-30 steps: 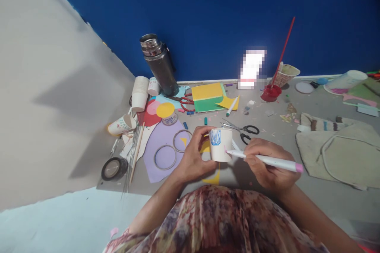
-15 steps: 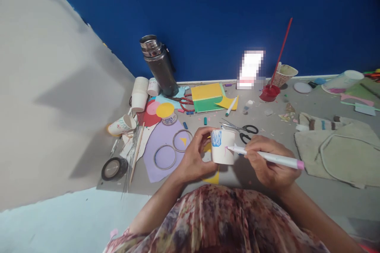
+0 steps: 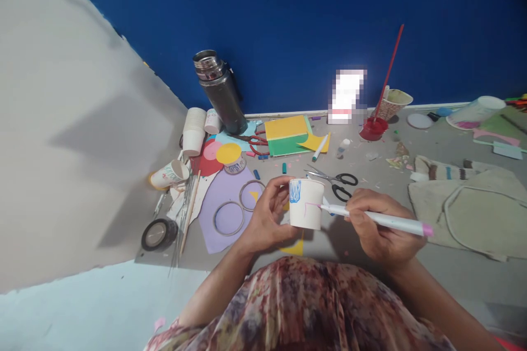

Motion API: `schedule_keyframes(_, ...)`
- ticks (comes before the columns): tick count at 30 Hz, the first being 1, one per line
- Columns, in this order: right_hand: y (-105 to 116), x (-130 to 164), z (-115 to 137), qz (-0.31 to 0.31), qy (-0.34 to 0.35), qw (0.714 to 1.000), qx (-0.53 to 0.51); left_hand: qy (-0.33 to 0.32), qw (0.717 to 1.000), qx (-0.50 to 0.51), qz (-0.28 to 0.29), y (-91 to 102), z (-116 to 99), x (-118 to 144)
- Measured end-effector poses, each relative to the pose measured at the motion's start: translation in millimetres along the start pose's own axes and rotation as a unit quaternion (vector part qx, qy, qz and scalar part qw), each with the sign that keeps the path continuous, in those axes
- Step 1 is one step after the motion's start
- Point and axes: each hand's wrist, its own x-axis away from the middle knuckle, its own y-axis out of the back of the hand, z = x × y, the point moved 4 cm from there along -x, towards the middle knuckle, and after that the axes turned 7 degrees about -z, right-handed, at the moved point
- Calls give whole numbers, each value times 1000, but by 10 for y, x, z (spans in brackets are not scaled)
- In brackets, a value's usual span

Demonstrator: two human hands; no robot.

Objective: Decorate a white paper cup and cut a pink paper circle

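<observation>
The person's left hand (image 3: 267, 216) is wrapped around a small white paper cup (image 3: 305, 204), with the fingers curled on its side and the thumb near the rim. The cup is held up above the grey floor (image 3: 362, 170), just in front of the person's flowery top (image 3: 304, 307). It has blue scribbles on one side and a thin pink line on the other. The right hand (image 3: 381, 227) pinches a pink marker (image 3: 374, 219) tight between its fingers, and the tip of the marker touches the cup on the pink line. The pink cap end sticks out to the right. Just behind the cup lie black-handled scissors (image 3: 340, 184). To the left there is a purple paper (image 3: 226, 205) with two round rings on it, and a roll of tape (image 3: 158, 234) near the edge. A metal flask (image 3: 220, 90) stands by the blue wall (image 3: 288, 22), beside a stack of white cups (image 3: 193, 130). A red paint dish (image 3: 373, 129) sits farther back.
</observation>
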Motion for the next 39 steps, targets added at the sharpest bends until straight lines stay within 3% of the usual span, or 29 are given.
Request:
schedule_keyframes(8,-15,-66,60,-4,11,1000,6,11,1000,22,-10,1,18,-4)
schedule_keyframes(18,-55,-80,104,41,33,999,-4,6,999,26,-38,45,36,-25)
schedule_keyframes(23,-52,-82,124,27,40,999,-20,-2,999,24,-38,37,54,-29)
schedule_keyframes(35,-159,-98,181,71,67,995,6,-30,999,-2,-28,-12,-14,-22)
schedule_keyframes(39,-119,-91,171,46,60,997,5,-23,999,10,-35,-13,6,-16)
